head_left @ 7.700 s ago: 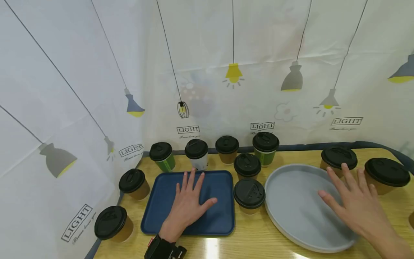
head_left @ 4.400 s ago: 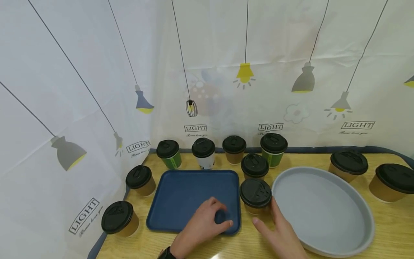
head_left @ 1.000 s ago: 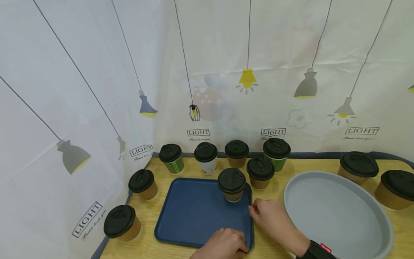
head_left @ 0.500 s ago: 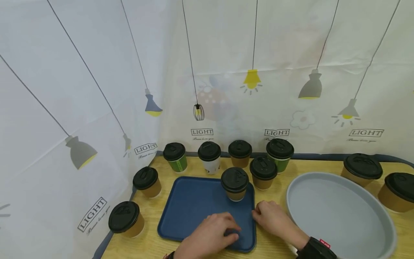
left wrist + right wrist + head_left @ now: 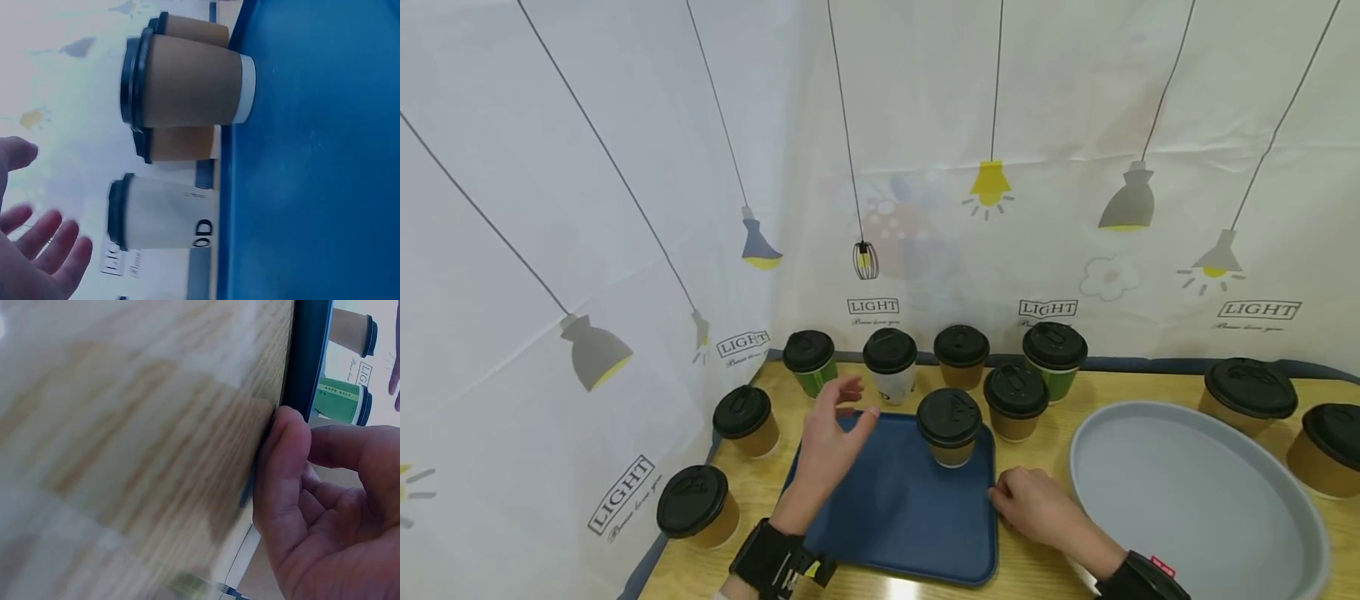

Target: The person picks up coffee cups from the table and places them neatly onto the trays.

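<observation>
We find the nearer of two black-lidded brown cups (image 5: 951, 425), first on the tabletop (image 5: 868, 587) just right of the blue tray (image 5: 917, 521), now upright on it, near its far right corner. We also see the blue tray turned slightly, its right end nearer the person. We watch the left hand (image 5: 831, 442), spread over the tray at first and above its near right part half a second ago, now hover by its far left corner, thumb and fingers apart. The right hand (image 5: 1037, 510), first well right of the tray, now pinches the tray's right rim.
</observation>
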